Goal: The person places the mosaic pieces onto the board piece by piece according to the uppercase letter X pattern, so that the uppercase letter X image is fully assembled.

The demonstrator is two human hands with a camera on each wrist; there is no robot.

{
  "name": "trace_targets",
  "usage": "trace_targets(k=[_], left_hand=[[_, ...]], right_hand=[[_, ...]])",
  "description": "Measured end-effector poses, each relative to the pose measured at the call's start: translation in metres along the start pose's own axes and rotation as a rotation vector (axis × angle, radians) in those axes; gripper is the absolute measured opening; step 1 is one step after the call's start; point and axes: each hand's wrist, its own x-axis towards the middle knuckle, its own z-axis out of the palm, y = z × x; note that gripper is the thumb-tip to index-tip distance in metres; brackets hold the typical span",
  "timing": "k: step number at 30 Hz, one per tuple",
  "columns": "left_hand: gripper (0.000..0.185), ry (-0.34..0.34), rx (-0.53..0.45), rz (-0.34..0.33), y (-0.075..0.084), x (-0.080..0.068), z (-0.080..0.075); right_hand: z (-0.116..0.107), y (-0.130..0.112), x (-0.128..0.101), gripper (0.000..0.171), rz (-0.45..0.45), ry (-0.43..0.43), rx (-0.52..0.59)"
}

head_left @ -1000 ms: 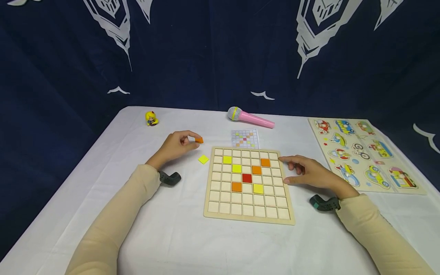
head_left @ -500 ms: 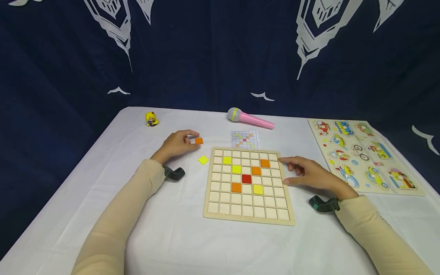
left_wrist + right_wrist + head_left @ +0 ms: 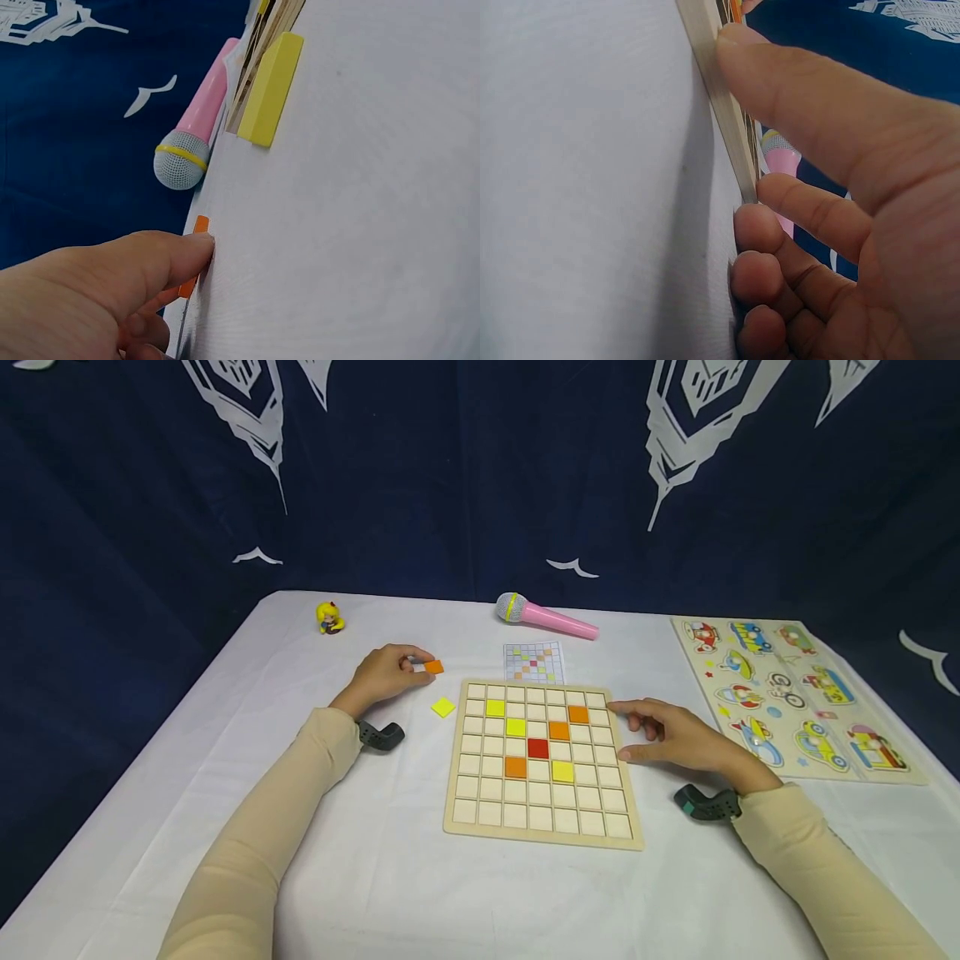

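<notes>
A square orange tile [image 3: 434, 667] is at the fingertips of my left hand [image 3: 386, 677], pinched between thumb and index finger just above or on the tablecloth. In the left wrist view the thumb covers part of the orange tile [image 3: 201, 225]. Nearer to me lies a loose yellow tile [image 3: 443, 707]. Beside it is a wooden grid board [image 3: 540, 839] with several orange, yellow and red tiles set in its cells. My right hand [image 3: 671, 735] touches the board's right edge with thumb and index fingertips. The right wrist view shows its other fingers bent against the cloth.
A small printed grid card [image 3: 534, 662] lies behind the board, with a pink toy microphone [image 3: 551, 617] farther back. A yellow-haired figurine [image 3: 329, 618] stands at the far left. On the right lies a picture puzzle board [image 3: 795, 702] with vehicles. A dark curtain [image 3: 465, 485] hangs behind the table.
My left forearm has shifted slightly right, while the fingers stay at the orange tile. That tile looked tilted at first, then flatter, and now slightly tilted. My right hand has kept its place.
</notes>
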Motion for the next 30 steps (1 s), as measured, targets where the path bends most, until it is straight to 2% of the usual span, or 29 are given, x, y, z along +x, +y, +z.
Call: trace_targets(k=[11, 21, 26, 30], left_hand=[[0.038, -0.008, -0.056, 0.013, 0.001, -0.002, -0.002], [0.037, -0.029, -0.151, 0.114, 0.006, -0.007, -0.003], [0.035, -0.066, -0.142, 0.188, 0.014, -0.013, -0.004], [0.033, -0.101, -0.115, 0.222, 0.020, -0.019, -0.002]], right_hand=[[0.000, -0.001, 0.000, 0.069, 0.000, -0.001, -0.003], [0.001, -0.001, 0.000, 0.069, 0.015, -0.004, 0.010], [0.001, -0.002, 0.000, 0.070, 0.019, -0.002, 0.008], [0.000, -0.002, -0.001, 0.069, 0.011, 0.002, 0.007]])
